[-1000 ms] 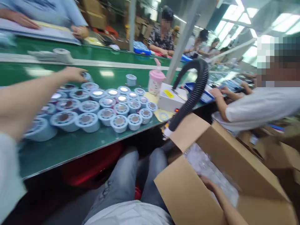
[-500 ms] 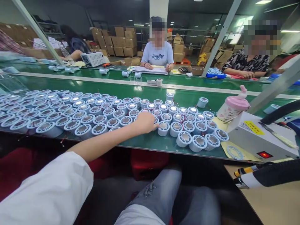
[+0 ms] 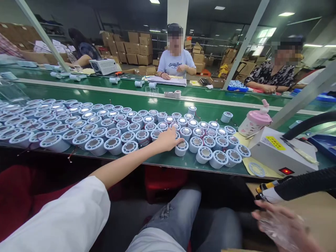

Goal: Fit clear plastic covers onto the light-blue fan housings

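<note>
My left hand (image 3: 169, 140) reaches over the rows of light-blue round motor-like units with silver discs on top. Its thumb and a finger are spread apart beside one unit (image 3: 181, 148) near the table's front edge, and I see nothing held in it. At the lower right, my right hand (image 3: 288, 229) is blurred and curled round a piece of crumpled clear plastic (image 3: 278, 231). Thin red and dark wires come out from between several units.
A grey box with a lit red switch (image 3: 286, 171) stands at the right, a knife (image 3: 299, 151) on it. A black hose tool (image 3: 288, 189) juts out below. Beside the box are a pink-lidded cup (image 3: 254, 122) and a blue ring (image 3: 256, 169). People sit across the green bench (image 3: 105, 92).
My right hand has come into view at the lower right with clear plastic. My left hand has opened its thumb and finger. The view has shifted slightly.
</note>
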Tool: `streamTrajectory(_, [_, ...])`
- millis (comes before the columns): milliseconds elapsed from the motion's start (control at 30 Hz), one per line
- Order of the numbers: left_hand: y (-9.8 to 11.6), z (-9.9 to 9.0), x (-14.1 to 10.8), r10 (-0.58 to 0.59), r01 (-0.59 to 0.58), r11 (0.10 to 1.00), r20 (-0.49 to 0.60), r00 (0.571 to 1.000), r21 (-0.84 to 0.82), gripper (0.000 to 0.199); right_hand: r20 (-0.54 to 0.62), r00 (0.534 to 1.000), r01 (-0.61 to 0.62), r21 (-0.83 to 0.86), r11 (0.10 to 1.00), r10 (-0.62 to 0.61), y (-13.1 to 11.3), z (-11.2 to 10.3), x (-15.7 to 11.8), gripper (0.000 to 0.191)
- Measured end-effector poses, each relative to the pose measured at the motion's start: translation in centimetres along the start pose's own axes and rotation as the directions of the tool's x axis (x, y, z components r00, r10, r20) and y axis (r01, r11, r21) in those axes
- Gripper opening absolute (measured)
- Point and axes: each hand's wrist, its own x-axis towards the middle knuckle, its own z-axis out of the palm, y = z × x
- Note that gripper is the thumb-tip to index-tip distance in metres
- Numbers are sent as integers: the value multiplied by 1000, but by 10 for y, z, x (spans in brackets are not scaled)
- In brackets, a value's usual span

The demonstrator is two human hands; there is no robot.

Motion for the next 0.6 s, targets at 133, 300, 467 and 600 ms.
streamTrajectory(133, [2,2,12,-48,44,995,-47,998,-85,67,227,971,63,79,995,-80,-33,76,-16,45])
streamTrajectory(300, [-11,-11,-2,-47,28,981,-98,994,-194,64,415,908,91,-83,992,-49,-51,96,-29,42])
streamTrajectory(467, [-19,-16,-42,-96,-78,734,-217,971,-674,57,411,901,267,-277,923,-137,-51,99,-30,43])
streamTrajectory(600, [4,6,-71,183,211,252,260,948,-944,47,418,873,471,-585,661,-252,-63,131,-23,54])
